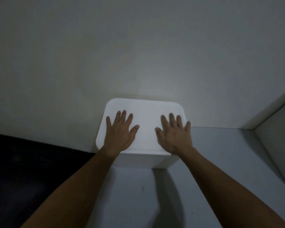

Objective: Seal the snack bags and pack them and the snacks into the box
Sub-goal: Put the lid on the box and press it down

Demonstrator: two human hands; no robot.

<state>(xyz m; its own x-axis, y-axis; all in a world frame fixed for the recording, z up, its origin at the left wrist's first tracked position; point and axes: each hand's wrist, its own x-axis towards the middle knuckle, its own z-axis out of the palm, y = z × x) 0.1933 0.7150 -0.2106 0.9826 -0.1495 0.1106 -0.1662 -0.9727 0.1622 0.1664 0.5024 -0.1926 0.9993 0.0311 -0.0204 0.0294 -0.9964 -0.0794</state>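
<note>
The box (143, 162) and its lid (145, 117) look like smooth, matt white plastic; the bench (220, 162) is smooth, matt grey.

Dim, soft picture; forearm shadows; bowed wide-angle edges.

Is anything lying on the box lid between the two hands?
No. In the head view, only bare white lid shows between the left hand and right hand.

My left hand (120, 134) and right hand (174, 137) lie flat side by side on the lid (144, 122) of the box (138, 161), which stands on the table (220, 162) against the wall (138, 46) behind it.
</note>
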